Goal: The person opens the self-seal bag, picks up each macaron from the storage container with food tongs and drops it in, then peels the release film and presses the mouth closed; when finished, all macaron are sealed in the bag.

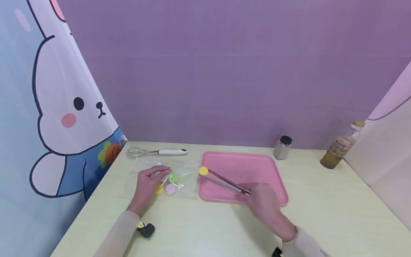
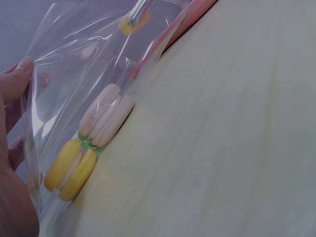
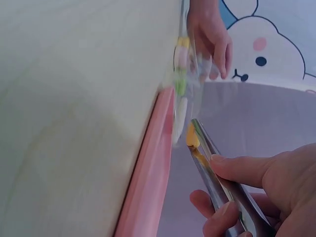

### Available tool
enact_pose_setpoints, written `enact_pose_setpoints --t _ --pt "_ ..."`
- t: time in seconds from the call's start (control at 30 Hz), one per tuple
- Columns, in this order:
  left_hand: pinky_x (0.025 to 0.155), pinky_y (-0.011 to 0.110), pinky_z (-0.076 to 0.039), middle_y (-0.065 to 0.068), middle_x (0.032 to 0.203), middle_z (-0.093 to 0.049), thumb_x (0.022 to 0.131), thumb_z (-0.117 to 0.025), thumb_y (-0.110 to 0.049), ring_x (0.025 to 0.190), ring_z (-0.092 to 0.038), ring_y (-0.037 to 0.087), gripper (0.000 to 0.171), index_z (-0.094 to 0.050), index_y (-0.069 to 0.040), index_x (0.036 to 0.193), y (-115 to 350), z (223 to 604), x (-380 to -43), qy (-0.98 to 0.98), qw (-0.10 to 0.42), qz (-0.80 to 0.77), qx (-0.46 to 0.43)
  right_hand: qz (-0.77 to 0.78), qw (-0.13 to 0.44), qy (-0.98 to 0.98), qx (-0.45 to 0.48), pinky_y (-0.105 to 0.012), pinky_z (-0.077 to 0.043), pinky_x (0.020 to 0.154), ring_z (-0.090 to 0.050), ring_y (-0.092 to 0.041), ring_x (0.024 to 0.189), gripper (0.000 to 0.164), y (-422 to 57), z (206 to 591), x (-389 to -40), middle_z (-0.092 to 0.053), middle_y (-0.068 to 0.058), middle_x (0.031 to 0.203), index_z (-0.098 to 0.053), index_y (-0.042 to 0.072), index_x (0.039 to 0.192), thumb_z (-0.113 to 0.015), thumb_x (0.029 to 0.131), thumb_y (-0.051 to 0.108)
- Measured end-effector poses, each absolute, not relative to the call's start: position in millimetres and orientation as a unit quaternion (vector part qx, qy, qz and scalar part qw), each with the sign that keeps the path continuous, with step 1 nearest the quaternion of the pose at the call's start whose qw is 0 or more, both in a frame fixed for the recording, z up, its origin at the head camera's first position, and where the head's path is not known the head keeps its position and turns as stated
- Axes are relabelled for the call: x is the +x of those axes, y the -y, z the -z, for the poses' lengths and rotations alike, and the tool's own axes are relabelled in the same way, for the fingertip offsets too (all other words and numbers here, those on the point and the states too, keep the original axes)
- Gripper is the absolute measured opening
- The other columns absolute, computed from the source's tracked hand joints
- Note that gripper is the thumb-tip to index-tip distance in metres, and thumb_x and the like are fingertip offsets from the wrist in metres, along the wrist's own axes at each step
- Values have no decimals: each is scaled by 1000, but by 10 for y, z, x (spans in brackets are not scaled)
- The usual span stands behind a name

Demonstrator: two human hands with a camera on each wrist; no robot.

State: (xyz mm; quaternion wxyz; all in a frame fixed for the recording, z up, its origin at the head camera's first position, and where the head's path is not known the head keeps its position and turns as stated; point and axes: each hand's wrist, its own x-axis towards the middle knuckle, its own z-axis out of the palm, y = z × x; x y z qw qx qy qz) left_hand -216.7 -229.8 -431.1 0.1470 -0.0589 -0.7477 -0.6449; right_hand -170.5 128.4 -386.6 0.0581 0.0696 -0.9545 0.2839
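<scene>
My left hand pinches the upper side of a clear plastic bag between thumb and fingers, lifting it into a raised sheet. Inside the bag lie a yellow macaron, a pale pink macaron and a green macaron, which is mostly hidden in the left wrist view. My right hand grips metal tongs, thumb on one arm and fingers on the other. Another yellow macaron is held at the tong tips, over the tray's left edge and by the bag's right end.
A pink tray lies under the tongs, beside the bag. Behind the bag rests a whisk with a white handle. At the back right stand a small black-lidded jar and a corked bottle of brown contents. A purple backdrop rises behind.
</scene>
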Motion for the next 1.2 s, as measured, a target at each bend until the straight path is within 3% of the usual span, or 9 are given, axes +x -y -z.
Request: enact_pose_setpoints --t 0.13,0.4,0.53,0.77,0.97,1.2 --pt "109 33 -38 16 108 -74 90 -78 -8 110 -62 15 18 -76 3 105 2299 4310 -2165 747 145 647 -57 -283 62 953 91 -18 -24 36 -27 -3 41 31 -1143 3904 -1726 -54 13 54 -80 19 108 -86 80 32" --pt "108 33 -39 15 108 -74 90 -77 -8 110 -63 15 18 -76 3 105 2309 4312 -2161 750 148 642 -60 -277 68 949 136 -17 -22 38 -27 -2 43 17 -892 3944 -1835 -47 12 51 -81 15 92 -85 82 29" --pt "106 28 -42 16 106 -74 90 -78 -7 109 -63 15 18 -76 4 104 2306 4309 -2157 745 153 646 -63 -288 61 943 155 -16 -22 36 -28 -1 40 18 -797 3954 -1884 -50 13 51 -81 13 98 -83 85 26" --pt "107 29 -41 14 107 -75 89 -79 -11 110 -63 16 19 -77 1 104 2345 4453 -2256 740 164 649 -73 -284 56 943 167 -16 -23 35 -31 -1 38 14 -669 3964 -1981 -47 12 48 -80 15 94 -81 87 27" --pt "106 28 -42 11 105 -75 87 -82 -16 109 -64 19 20 -78 -2 102 2367 4538 -2318 735 177 649 -84 -287 49 942 168 -16 -26 34 -34 -2 39 23 -605 3981 -2062 -53 12 53 -79 14 107 -80 88 26" --pt "105 28 -42 11 104 -75 86 -83 -16 110 -63 20 21 -78 -2 101 2377 4541 -2314 734 177 651 -78 -286 42 942 170 -17 -23 34 -30 -2 39 19 -525 4018 -2117 -45 10 47 -80 14 102 -80 88 27"
